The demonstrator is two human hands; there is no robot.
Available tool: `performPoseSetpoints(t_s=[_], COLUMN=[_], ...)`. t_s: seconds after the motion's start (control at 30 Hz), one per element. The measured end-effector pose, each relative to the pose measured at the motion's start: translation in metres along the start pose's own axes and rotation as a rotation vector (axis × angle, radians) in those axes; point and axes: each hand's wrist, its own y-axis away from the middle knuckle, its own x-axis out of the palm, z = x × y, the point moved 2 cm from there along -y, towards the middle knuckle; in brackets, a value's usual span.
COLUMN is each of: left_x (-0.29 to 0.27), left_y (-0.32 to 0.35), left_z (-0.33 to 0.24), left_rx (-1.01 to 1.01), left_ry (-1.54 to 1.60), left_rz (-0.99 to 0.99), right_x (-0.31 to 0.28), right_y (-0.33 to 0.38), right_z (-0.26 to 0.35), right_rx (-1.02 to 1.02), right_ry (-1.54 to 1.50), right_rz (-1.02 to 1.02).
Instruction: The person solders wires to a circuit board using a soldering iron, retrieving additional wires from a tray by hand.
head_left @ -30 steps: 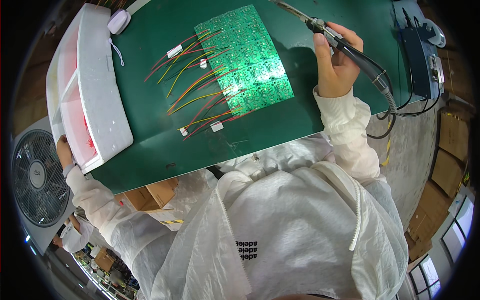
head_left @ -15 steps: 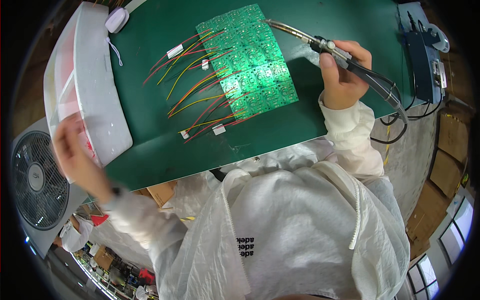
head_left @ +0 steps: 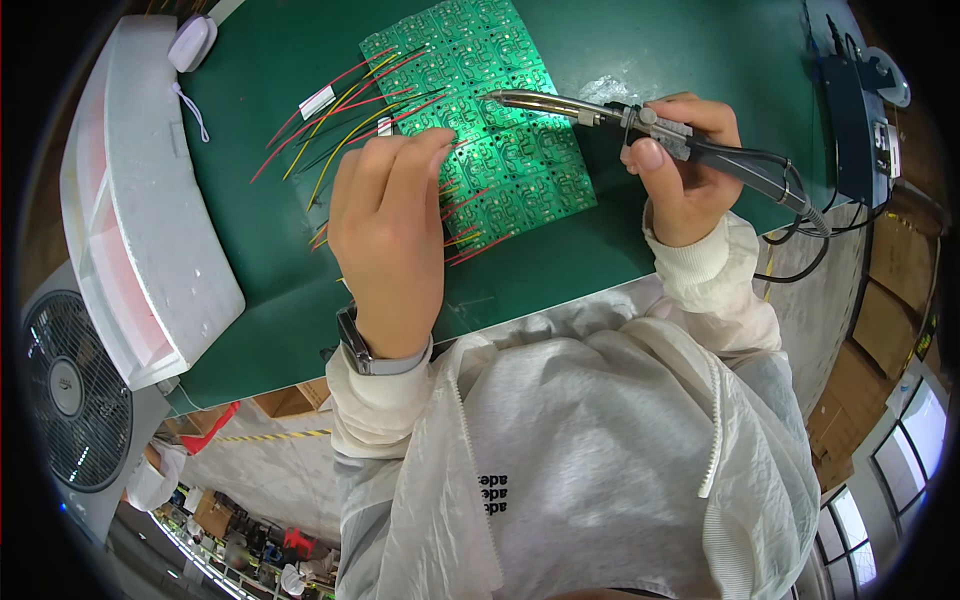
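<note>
A green panel of printed circuit boards (head_left: 520, 150) lies on the table, with several red, yellow and black wires (head_left: 330, 130) fanning out from its left side. Over the left part of the panel is my left hand (head_left: 390, 215), its thumb and fingers pinched together. Whatever those fingertips hold is too small or hidden to name, and the hand covers some of the wires. My right hand (head_left: 690, 165) grips a soldering iron (head_left: 650, 130) from the right side. Its metal tip points left over the panel, close to my left fingertips; contact with the board cannot be made out.
At the left stands a white foam box (head_left: 170, 220) with reddish contents, a pale lilac case (head_left: 192, 43) on a strap beside it. A grey fan (head_left: 75, 390) is beyond the table edge. On the right sit a dark soldering station (head_left: 850, 130) and its looping cables (head_left: 800, 270).
My left hand has moved right from the foam box to the panel and pinched. The soldering iron's tip has shifted left and nearer over the boards. The view has shifted slightly.
</note>
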Motion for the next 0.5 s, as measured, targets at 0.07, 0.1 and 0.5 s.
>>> performPoseSetpoints(t_s=[0.07, 0.1, 0.5], left_x=[0.002, 0.003, 0.011], left_y=[0.001, 0.001, 0.0], left_z=[-0.002, -0.001, 0.007], left_rx=[-0.032, -0.077, -0.133], left_ry=[0.006, 0.017, 0.198], left_rz=[0.022, 0.026, 0.002], right_x=[0.0, 0.0, -0.001], right_y=[-0.002, -0.002, 0.0], right_z=[0.0, 0.0, 0.001], right_rx=[-0.031, -0.055, -0.001], right_ry=[0.047, 0.093, -0.013], right_rz=[0.035, 0.057, 0.034])
